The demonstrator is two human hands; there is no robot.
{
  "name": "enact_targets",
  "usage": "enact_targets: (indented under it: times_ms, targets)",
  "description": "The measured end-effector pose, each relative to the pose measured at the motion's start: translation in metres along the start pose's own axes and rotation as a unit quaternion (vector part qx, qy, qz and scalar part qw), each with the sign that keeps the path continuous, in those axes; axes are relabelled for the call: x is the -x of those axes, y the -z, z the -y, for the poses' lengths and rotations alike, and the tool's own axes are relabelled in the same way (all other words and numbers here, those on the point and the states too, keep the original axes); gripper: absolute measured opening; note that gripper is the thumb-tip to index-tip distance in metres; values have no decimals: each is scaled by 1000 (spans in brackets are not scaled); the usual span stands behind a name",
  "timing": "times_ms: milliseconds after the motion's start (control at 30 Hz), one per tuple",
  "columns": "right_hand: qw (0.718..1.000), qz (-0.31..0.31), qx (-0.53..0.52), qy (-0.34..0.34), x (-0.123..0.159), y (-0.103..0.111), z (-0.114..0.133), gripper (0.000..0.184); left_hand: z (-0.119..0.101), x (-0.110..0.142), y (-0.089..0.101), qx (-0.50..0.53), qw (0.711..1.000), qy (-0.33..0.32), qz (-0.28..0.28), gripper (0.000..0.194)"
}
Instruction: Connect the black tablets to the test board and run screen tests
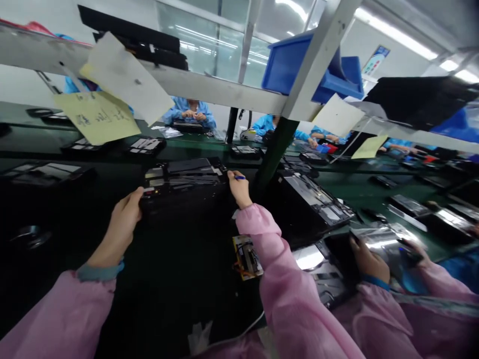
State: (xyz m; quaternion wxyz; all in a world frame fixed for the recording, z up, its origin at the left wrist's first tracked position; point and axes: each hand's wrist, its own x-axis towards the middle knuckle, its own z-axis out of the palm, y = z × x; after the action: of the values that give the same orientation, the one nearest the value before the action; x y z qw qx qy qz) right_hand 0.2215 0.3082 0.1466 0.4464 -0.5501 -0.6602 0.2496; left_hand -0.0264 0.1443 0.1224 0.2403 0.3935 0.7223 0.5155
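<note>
A wide black electronic device (179, 192) with its inner parts showing on top is held out in front of me. My left hand (125, 214) grips its left edge between thumb and fingers. At the far right corner, my right hand (239, 190) pinches the device, and a thin blue pen-like tool (239, 177) sticks out between its fingers. What the tool's tip looks like is hidden. Under my right forearm lies a small yellow-edged packet (247, 257) with dark parts and wires.
A tall stack of similar devices (314, 199) stands to the right, beside a dark post (279, 149). Farther right, a co-worker's hands (370, 262) hold a shiny film-covered panel (389, 237). Overhead runs a shelf (232, 92) with a blue bin (288, 62) and hanging paper notes (99, 117).
</note>
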Motion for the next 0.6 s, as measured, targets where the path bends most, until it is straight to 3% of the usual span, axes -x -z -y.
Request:
enact_targets:
  times_ms: [100,233,333,400,500,600]
  targets:
    - [1000,-15,-14,23,12,12,5,29,-10,-14,0,99,993,58,-40,56]
    - [999,-16,14,35,29,25,3,38,-15,-30,-6,142,987,70,-31,52]
    - [997,10,66,34,31,28,-5,48,-14,-34,-13,149,988,26,-17,51]
    - [995,22,90,40,25,28,-7,51,-15,-35,-13,150,988,17,-43,49]
    - [991,27,113,66,22,32,0,51,-19,-24,0,144,981,-14,-127,44]
    - [984,-12,92,152,46,49,15,50,-24,17,11,137,971,-51,-188,34]
